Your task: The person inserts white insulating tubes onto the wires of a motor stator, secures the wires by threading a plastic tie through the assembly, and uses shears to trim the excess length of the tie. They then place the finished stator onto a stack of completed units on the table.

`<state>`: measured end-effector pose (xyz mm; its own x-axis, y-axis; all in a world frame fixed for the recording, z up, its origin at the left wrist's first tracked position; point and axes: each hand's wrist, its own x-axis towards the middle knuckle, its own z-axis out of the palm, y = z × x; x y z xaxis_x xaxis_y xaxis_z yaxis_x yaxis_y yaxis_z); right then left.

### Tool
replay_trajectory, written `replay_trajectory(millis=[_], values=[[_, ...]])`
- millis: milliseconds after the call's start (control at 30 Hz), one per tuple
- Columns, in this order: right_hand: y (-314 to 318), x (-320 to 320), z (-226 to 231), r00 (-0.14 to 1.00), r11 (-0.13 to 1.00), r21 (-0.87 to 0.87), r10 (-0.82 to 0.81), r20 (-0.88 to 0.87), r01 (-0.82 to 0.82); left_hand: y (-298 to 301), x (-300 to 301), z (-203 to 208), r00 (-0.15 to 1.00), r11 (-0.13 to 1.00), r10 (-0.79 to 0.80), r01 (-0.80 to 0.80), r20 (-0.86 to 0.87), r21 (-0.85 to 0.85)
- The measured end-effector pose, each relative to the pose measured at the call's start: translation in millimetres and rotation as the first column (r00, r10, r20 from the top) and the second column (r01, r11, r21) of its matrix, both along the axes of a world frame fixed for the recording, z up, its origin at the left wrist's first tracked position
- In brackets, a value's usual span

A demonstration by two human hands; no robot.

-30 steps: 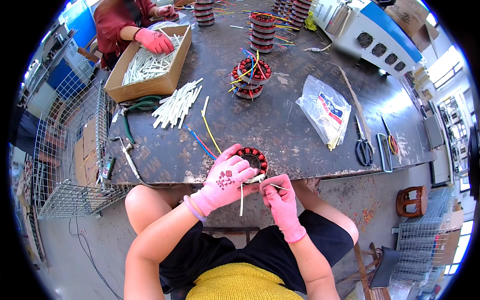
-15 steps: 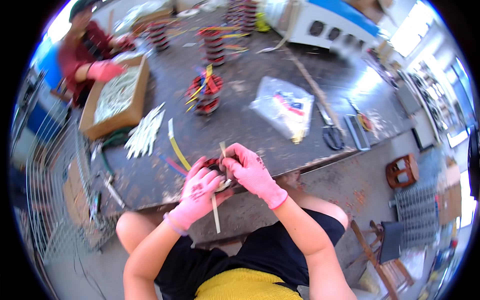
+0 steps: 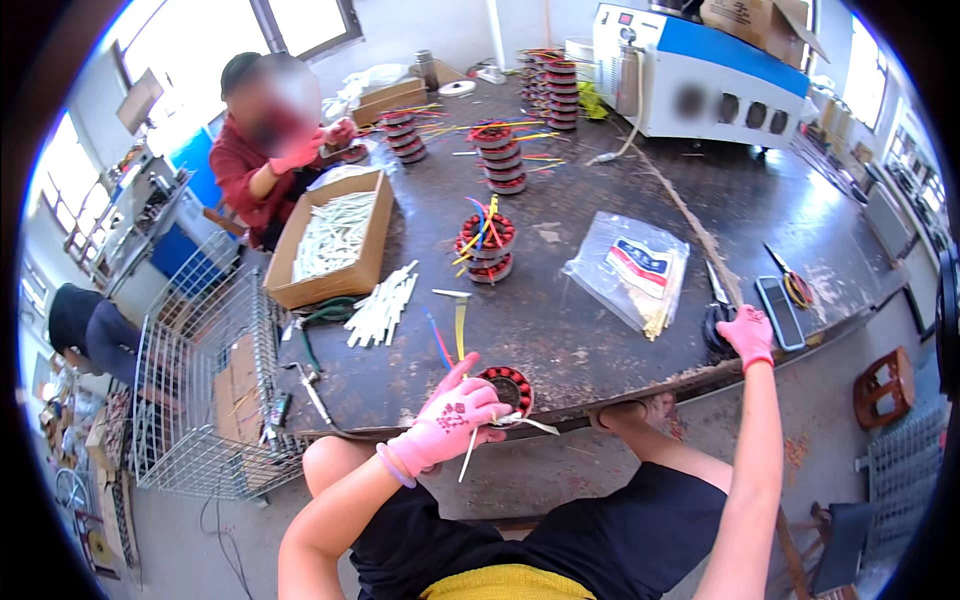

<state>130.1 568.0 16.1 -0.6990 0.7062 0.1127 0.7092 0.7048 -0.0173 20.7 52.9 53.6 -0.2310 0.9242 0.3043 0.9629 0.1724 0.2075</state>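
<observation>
My left hand point(image 3: 456, 412), in a pink glove, grips a ring-shaped motor stator point(image 3: 521, 381) with red windings at the table's front edge. White ties or strips point(image 3: 530, 424) stick out from the stator beside my fingers. A yellow sleeve point(image 3: 460, 328) and red and blue leads rise behind that hand. Far to the right, my right hand point(image 3: 746, 335), gloved too, has its fingers closed over the black handles of the scissors point(image 3: 715, 326), whose blades point away from me. Part of the handles is hidden under the glove.
White sleeves point(image 3: 383, 307) lie loose near a cardboard box point(image 3: 372, 236) full of them. Wound stators point(image 3: 486, 242) stand stacked behind. A plastic bag point(image 3: 627, 270), a phone point(image 3: 780, 312) and orange-handled scissors point(image 3: 797, 288) lie right. A co-worker point(image 3: 262, 170) sits far left.
My right hand has left the stator and moved right to the black-handled scissors. My left hand stays on the stator. The view has shifted, showing more of the room.
</observation>
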Motion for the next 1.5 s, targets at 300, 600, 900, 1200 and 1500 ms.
replay_trajectory(millis=[300, 600, 900, 1200, 1500], values=[[-74.6, 67.2, 1.5, 0.541, 0.242, -0.662, -0.416, -0.731, -0.709, -41.4, -31.4, 20.0, 0.997, 0.994, -0.016, 0.024, 0.076, -0.102], [-274.4, 107.5, -8.2, 0.913, -0.548, -0.733, -0.194, -0.358, -0.404, -97.1, 21.9, -24.4, 0.596, 0.657, 0.657, -0.753, 0.462, 0.036], [-341.4, 80.4, -34.3, 0.934, -0.682, -0.725, 0.192, -0.303, -0.095, -50.7, 55.5, -27.9, 0.761, 0.735, 0.391, -0.597, 0.518, 0.322], [-349.1, 53.4, -33.2, 0.904, -0.661, -0.740, 0.234, -0.359, -0.123, -56.0, 76.2, -50.4, 0.257, 0.524, 0.107, -0.836, 0.961, 0.165], [-348.0, 49.0, -22.5, 0.928, -0.603, -0.794, 0.247, -0.279, -0.078, -57.8, 75.9, -55.4, 0.253, 0.514, 0.078, -0.839, 0.964, 0.179]])
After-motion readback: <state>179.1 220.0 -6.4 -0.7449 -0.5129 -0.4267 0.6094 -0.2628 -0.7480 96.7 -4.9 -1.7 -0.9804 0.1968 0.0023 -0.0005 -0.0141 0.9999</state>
